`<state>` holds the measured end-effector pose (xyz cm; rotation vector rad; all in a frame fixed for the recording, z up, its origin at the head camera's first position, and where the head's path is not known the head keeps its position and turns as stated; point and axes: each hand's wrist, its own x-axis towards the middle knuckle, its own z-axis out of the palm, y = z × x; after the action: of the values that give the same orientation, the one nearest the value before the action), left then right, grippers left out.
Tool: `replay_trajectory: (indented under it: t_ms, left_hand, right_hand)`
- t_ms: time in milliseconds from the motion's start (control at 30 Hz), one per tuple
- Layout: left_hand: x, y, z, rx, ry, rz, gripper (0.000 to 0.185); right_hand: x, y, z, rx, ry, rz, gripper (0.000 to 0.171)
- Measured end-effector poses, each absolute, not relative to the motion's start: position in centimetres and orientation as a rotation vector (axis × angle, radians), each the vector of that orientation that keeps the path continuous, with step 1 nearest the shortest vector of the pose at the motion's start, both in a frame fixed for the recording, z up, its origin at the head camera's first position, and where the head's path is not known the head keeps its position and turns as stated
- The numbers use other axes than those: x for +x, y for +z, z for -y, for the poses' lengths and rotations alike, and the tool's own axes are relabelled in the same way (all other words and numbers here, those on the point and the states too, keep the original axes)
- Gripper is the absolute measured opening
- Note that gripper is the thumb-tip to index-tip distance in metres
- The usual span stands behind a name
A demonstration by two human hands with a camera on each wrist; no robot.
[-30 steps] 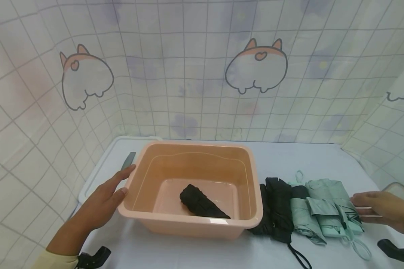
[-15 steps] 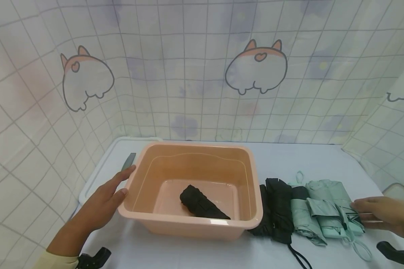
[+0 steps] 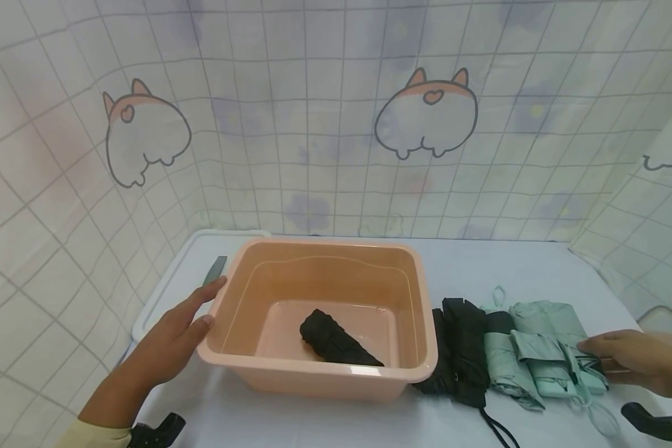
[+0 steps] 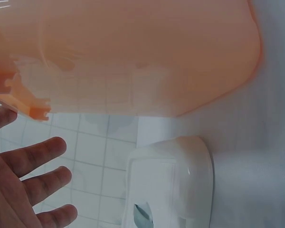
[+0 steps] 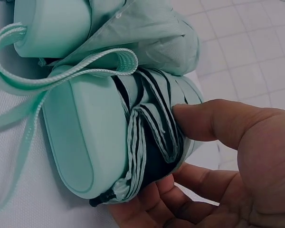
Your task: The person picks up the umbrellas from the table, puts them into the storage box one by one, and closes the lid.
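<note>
Your right hand (image 3: 635, 361) has slid inward and now grips the mint-green folded umbrella (image 3: 554, 348) lying at the table's right end, thumb on top, fingers curled beneath. Your left hand (image 3: 170, 339) stays flat, fingers spread, against the peach basin (image 3: 409, 274).

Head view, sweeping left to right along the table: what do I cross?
Left hand → peach tub holding a black umbrella → black umbrellas → mint umbrellas → right hand.
</note>
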<state>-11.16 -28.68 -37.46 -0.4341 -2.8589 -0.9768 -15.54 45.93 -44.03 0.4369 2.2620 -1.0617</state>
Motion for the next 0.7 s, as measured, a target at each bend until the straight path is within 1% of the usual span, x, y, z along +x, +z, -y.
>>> replay_trajectory:
  t_ms: [133, 400, 700]
  left_hand:
    - [-11.11, -37.4, 28.65, -0.446, -0.982, 2.85, 0.056]
    - [-11.16, -37.44, 28.63, -0.444, -0.973, 2.852, 0.056]
    - [-11.32, -37.82, 28.9, -0.473, -0.966, 2.822, 0.056]
  right_hand:
    - [-15.63, -44.19, -46.01, 0.442, -1.059, -2.257, 0.08]
    - [-15.43, -43.88, -45.94, 0.469, -1.028, -2.263, 0.092]
    - [-15.45, -43.97, -46.43, 0.454, -0.99, -2.316, 0.095]
